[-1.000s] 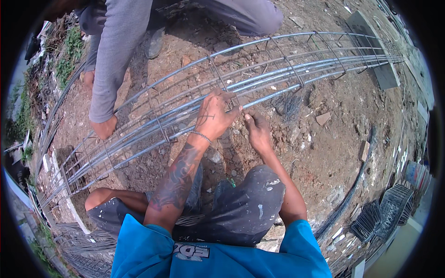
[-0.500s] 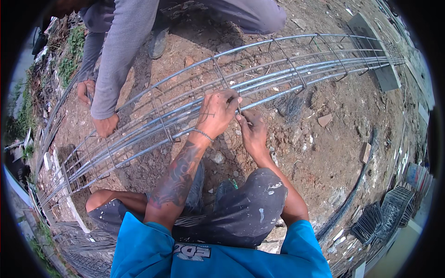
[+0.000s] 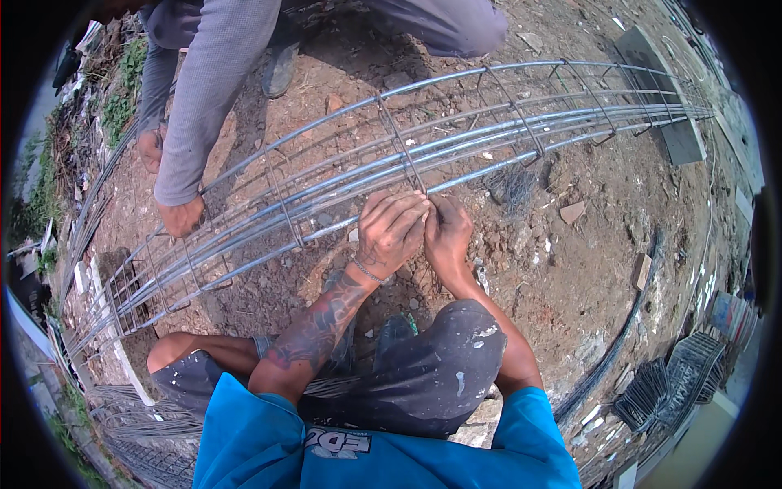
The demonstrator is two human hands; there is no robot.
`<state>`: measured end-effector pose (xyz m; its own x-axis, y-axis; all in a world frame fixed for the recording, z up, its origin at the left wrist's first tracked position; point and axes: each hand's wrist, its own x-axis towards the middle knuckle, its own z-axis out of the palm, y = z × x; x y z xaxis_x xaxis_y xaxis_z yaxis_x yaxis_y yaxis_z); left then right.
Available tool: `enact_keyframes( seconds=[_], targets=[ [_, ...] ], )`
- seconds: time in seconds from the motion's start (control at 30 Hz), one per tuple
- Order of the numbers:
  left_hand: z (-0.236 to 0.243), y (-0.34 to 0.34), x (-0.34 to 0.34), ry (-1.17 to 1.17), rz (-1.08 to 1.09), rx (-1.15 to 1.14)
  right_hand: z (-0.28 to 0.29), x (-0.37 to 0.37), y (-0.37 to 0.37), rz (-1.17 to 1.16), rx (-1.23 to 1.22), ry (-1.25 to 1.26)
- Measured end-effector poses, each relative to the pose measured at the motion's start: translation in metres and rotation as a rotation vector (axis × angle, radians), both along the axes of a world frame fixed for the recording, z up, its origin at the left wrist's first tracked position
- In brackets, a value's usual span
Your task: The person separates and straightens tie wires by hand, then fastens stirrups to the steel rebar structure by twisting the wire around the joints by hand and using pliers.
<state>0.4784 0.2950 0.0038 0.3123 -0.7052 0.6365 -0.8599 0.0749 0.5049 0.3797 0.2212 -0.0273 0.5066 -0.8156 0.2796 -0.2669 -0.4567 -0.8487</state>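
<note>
The fingertips of the left hand and right hand are held narrowly bunched at the near bar of a steel cage; whether anything is pinched between them cannot be told. Just beyond the fingers, that bar is met by a thin, dark stirrup. The cage is formed of long blue-grey bars, spread to both sides of the fingers. The left hand is angled rightward, its back turned up; the right is pointed away from the body. Well left of the fingers, a co-worker's hand is lowered at the cage.
</note>
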Motion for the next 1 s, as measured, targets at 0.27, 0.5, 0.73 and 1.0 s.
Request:
enact_keyframes(
  seconds=[0.27,0.5,0.73,1.0],
  targets=[
    [0.002,0.002,0.009,-0.065,-0.054,0.036,0.001,-0.003,-0.001,0.021,0.127,0.034],
    [0.021,-0.019,0.015,0.335,0.103,0.238,-0.012,-0.008,-0.005,0.101,0.223,-0.033],
    [0.029,-0.011,0.012,0.323,0.095,0.337,-0.026,-0.009,-0.010,0.126,0.380,-0.041],
    [0.005,0.007,0.007,0.187,-0.078,0.134,-0.017,-0.007,-0.010,0.126,0.169,0.013]
  ],
)
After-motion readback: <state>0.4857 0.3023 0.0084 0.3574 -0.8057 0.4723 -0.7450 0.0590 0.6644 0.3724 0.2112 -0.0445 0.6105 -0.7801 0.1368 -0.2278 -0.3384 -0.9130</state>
